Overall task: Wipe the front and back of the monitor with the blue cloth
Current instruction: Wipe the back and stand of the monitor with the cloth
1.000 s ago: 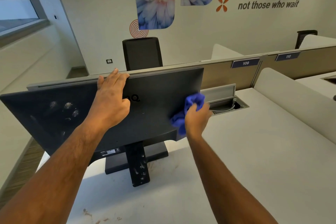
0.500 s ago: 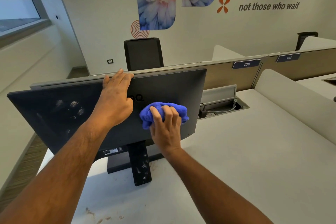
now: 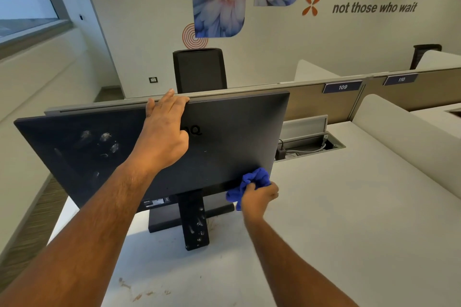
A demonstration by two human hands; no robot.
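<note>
Standing on the white counter (image 3: 349,219) with its back to the camera: one monitor (image 3: 224,137), dark, on one stand (image 3: 193,219), tilted slightly. The left hand (image 3: 164,132) is resting flat on the back panel, fingers hooking over the top edge, steadying it. The right hand (image 3: 258,198) is closing around one blue cloth (image 3: 252,179), bunched, and is pressing it against the panel's lower right corner. Judged handling: the monitor is looking rigid but top-heavy on its narrow stand, likely tipping if pushed hard, so bracing at the top edge is seeming sound; the screen side, hidden here, is probably scratch-prone. The cloth is appearing soft, light and crumpling freely. Pale smudges (image 3: 102,142) are showing on the panel's left half, several, uncounted. One office chair (image 3: 199,70) is standing beyond the partition.
</note>
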